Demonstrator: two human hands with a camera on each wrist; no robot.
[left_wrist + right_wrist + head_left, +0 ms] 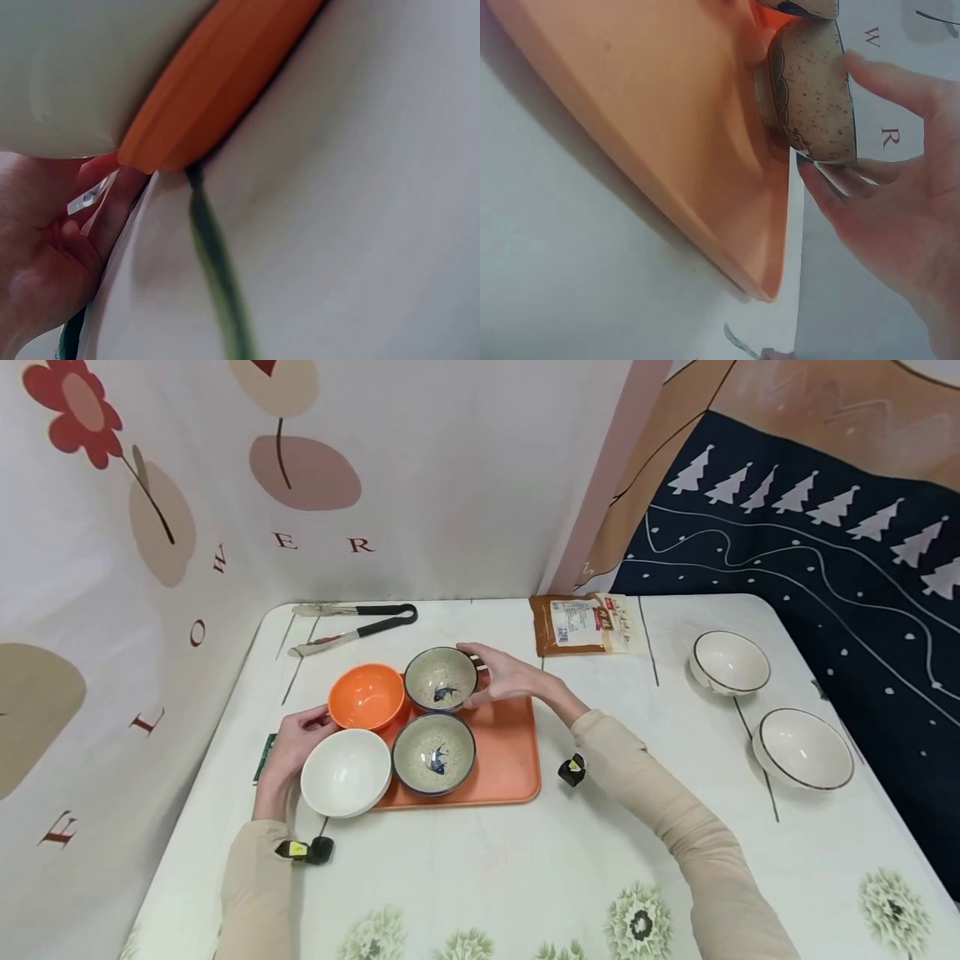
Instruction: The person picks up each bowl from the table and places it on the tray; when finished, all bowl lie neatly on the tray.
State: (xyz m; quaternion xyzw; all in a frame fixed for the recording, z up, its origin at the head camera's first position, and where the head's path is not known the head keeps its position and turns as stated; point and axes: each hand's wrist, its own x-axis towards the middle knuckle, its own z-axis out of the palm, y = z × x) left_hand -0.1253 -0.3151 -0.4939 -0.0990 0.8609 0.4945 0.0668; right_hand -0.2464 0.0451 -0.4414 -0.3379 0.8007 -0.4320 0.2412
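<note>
On an orange tray [506, 752] stand two speckled bowls with a blue fish inside, an orange bowl [367, 696] and a white bowl [346, 773]. My right hand [504, 675] holds the far speckled bowl [441, 679] by its right side, thumb and fingers spread at the rim; the right wrist view shows this bowl [817, 90] side-on above the tray. The near speckled bowl [433, 753] sits in front of it. My left hand [296, 745] reaches past the white bowl, fingertips at the orange bowl's left side in the head view. In the left wrist view they meet an orange edge [202, 97].
Black-handled tongs [360, 625] lie behind the tray, and a brown food packet [585, 625] is at the back. Two white dark-rimmed bowls, a far one [731, 662] and a near one [802, 749], stand at the right. A green item [264, 758] lies beside my left hand.
</note>
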